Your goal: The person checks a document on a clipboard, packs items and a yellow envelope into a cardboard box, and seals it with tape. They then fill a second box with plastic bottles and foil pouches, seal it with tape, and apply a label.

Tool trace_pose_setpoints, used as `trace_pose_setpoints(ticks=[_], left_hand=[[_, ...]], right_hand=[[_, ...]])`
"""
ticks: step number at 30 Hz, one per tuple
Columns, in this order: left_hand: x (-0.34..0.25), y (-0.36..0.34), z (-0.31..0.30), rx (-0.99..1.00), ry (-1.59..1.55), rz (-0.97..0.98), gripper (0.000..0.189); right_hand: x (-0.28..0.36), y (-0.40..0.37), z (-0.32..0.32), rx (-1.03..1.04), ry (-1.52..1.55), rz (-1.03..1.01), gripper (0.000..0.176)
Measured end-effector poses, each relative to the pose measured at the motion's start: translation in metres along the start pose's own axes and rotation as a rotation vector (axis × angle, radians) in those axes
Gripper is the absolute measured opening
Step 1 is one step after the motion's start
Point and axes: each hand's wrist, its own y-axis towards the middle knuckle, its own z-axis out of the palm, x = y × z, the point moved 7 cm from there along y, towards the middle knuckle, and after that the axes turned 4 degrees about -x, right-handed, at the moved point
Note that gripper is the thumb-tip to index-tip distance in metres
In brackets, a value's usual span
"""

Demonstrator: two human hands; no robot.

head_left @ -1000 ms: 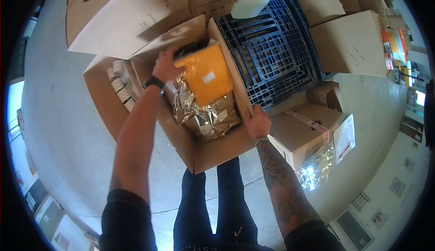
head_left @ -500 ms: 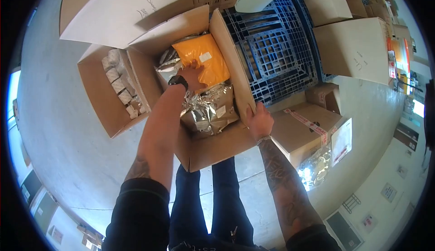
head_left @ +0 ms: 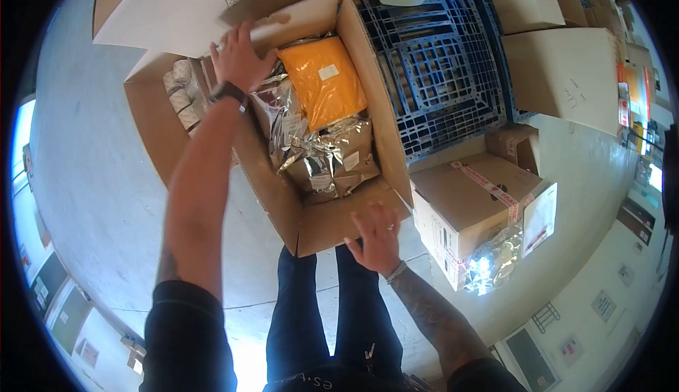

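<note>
An open cardboard box (head_left: 332, 231) stands in front of my legs. Inside it lie an orange plastic packet (head_left: 324, 84) with a white label and several silver foil packets (head_left: 332, 158). My left hand (head_left: 242, 59), with a dark watch on the wrist, is over the box's far left edge, fingers spread and holding nothing. Near the front right corner, my right hand (head_left: 377, 238) has its fingers apart at the near wall, with nothing held.
Left of the box, another open carton (head_left: 152, 112) holds several white rolls (head_left: 182, 98). A blue plastic pallet (head_left: 438, 66) lies to the right. Beyond are a taped carton (head_left: 470, 201), a foil bag (head_left: 495, 259) and stacked cartons (head_left: 562, 81).
My left hand has come off the orange packet and moved up and left to the box edge. My right hand has let go of the right wall and moved down to the near wall.
</note>
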Motion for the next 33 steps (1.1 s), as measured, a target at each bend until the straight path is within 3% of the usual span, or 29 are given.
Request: trace_pose_setpoints(ticks=[1, 5, 8, 11, 12, 21, 27, 33], left_hand=[[-0.011, -0.012, -0.002, 0.009, 0.021, -0.033, 0.071], [-0.03, -0.069, 0.001, -0.135, -0.119, -0.027, 0.069], [-0.037, -0.107, 0.031, 0.055, -0.159, -0.084, 0.069], [-0.036, -0.155, 0.099, 0.128, -0.195, -0.018, 0.076], [-0.042, -0.152, 0.094, 0.215, -0.163, -0.058, 0.082], [-0.043, -0.16, 0.114, 0.224, -0.16, -0.033, 0.089], [-0.049, -0.165, 0.125, 0.142, -0.176, -0.161, 0.092], [-0.049, -0.172, 0.141, 0.081, -0.082, -0.138, 0.093]], right_hand=[[0.007, 0.0, 0.016, 0.088, -0.029, -0.058, 0.059], [0.007, 0.045, 0.038, -0.043, -0.104, -0.025, 0.058], [0.005, 0.073, 0.047, -0.114, -0.045, -0.08, 0.056], [-0.002, 0.123, 0.075, -0.116, -0.066, -0.054, 0.057], [-0.009, 0.142, 0.085, -0.114, -0.074, -0.041, 0.058], [-0.039, 0.175, 0.163, -0.031, -0.091, 0.007, 0.065], [-0.038, 0.174, 0.159, -0.065, -0.078, -0.006, 0.069], [-0.036, 0.168, 0.152, -0.125, -0.017, -0.037, 0.068]])
